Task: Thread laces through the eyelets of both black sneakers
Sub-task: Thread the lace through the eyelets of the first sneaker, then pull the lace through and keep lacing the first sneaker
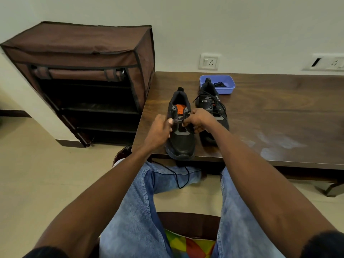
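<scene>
black near sneaker (181,138) stood at the front edge of the table (270,116), toe toward me and slightly over the edge, orange insole showing in its opening. i noted both hands working at its eyelet area. left hand (160,129) was at the shoe's left side, fingers curled, thumb and fingertips apparently pinching something small at the eyelet row; i could not tell for certain whether that was the lace or the shoe's edge. right hand (198,120) was at the shoe's right side, fingers curled in toward the tongue in a like pinch, its contents equally unclear. lace (183,180), black, hung in a loop below the table edge, over the jeans (134,216).

far sneaker (214,110) stood just beside the first, to its right and further back, laces already crossed through its eyelets. its heel end touched or overlapped the tub (229,88), blue, which held a dark cord bundle.

rack (83,75), brown fabric, stood on the floor against the table's left end. two wall sockets sat above the table.
</scene>
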A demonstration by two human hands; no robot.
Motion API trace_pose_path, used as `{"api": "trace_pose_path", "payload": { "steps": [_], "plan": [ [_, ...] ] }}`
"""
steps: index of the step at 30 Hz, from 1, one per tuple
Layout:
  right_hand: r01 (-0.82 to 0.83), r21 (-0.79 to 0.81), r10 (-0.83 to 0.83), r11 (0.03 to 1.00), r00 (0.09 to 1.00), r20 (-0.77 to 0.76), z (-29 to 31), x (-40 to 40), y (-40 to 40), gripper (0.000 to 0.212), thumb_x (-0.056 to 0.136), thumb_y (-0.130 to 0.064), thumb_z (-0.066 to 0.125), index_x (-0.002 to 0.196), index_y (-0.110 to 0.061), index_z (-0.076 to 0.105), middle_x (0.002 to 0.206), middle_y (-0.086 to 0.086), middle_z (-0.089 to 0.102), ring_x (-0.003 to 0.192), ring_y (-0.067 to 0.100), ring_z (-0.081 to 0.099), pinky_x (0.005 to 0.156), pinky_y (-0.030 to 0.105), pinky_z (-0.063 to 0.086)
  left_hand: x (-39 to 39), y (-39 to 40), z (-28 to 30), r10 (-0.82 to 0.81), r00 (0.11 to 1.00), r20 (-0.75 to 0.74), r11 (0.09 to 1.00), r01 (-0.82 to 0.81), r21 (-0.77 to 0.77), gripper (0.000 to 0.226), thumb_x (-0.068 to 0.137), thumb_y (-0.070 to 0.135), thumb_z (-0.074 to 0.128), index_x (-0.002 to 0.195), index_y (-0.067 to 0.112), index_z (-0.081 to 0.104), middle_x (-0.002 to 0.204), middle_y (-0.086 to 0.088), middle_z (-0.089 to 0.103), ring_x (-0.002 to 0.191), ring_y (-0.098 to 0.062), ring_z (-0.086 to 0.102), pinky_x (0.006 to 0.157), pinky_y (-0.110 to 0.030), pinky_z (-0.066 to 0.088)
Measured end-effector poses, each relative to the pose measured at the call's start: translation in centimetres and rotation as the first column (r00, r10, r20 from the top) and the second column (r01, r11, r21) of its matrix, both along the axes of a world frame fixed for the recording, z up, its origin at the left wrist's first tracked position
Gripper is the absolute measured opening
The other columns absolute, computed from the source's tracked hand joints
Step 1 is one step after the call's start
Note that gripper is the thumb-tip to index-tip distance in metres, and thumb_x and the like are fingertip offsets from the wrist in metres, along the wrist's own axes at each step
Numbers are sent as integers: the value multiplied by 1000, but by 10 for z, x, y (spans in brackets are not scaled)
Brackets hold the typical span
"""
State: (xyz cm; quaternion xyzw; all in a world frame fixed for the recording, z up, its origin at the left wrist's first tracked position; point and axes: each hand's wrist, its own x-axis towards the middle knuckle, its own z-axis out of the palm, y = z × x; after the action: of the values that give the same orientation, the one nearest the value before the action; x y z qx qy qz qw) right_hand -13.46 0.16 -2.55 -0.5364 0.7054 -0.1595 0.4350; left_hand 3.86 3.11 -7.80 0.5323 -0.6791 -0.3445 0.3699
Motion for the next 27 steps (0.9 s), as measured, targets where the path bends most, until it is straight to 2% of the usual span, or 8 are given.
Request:
{"api": "trace_pose_path", "payload": {
  "steps": [3, 6, 9, 11, 16, 19, 22, 27],
  "plan": [
    [8, 1, -8, 1000, 1000, 21, -5, -2, -4, 37, 80, -19, 82, 109, -15, 59, 107, 11, 67, 96, 27, 67, 84, 46, 60, 16, -3, 3, 318, 854, -411, 945, -254, 205, 12, 107, 20, 42, 103, 16, 54, 90, -6, 60, 66, -5, 58, 58, -25, 55],
    [-15, -30, 13, 999, 996, -83, -8, 1, 0, 39, 81, -25, 81, 111, -13, 59, 107, 8, 66, 96, 24, 65, 84, 40, 58, 31, -11, 1, 452, 867, -208, 892, -436, 123, 13, 103, 23, 52, 94, 14, 55, 103, -10, 54, 79, -8, 54, 70, -33, 53],
    [-96, -390, -27, 916, 954, -299, -9, 14, 6, 40, 82, -27, 77, 115, -14, 60, 119, 9, 60, 107, 26, 58, 90, 43, 52, 41, -16, 15, 498, 860, -110, 867, -498, 25, 23, 98, 27, 59, 76, 30, 53, 103, -5, 58, 104, -26, 57, 95, -51, 49],
    [-32, -511, 15, 859, 999, -37, -7, 33, 10, 38, 83, -23, 77, 117, -16, 61, 118, 6, 61, 107, 22, 59, 94, 43, 52, 43, -19, 37, 443, 852, -278, 895, -436, 87, 25, 101, 23, 54, 77, 27, 60, 88, -3, 66, 94, -24, 64, 98, -53, 50],
    [6, -349, 147, 937, 901, 409, -8, 81, 22, 57, 79, -26, 83, 126, -15, 53, 124, 1, 60, 112, 16, 59, 96, 35, 51, 32, -22, 84, 337, 523, -783, 941, -148, 306, 24, 105, 12, 45, 84, 10, 57, 66, -1, 55, 63, -16, 61, 75, -39, 59],
    [-132, -263, 259, 956, 803, 538, -11, 95, 29, 60, 80, -13, 82, 131, -9, 49, 117, 10, 70, 108, 18, 66, 91, 31, 53, 41, -24, 96, 408, 400, -820, 912, -138, 386, 23, 104, 12, 47, 83, 9, 57, 61, 0, 51, 56, -16, 59, 63, -33, 57],
    [-338, -193, 386, 921, 725, 571, -9, 92, 35, 26, 88, -4, 71, 112, -2, 62, 89, 13, 73, 78, 21, 71, 77, 31, 58, 65, -29, 107, 474, 352, -807, 880, -188, 435, 23, 104, 9, 46, 82, 10, 54, 60, 0, 43, 50, -13, 45, 44, -23, 43],
    [-483, -46, 437, 875, 743, 507, 11, 52, 26, 4, 93, -8, 66, 96, -6, 64, 74, 6, 64, 62, 14, 58, 65, 25, 48, 138, -30, 113, 678, 295, -673, 689, -572, 445, 21, 104, 9, 41, 90, 8, 57, 68, -1, 45, 40, -7, 34, 36, -19, 23]
  ]
}}
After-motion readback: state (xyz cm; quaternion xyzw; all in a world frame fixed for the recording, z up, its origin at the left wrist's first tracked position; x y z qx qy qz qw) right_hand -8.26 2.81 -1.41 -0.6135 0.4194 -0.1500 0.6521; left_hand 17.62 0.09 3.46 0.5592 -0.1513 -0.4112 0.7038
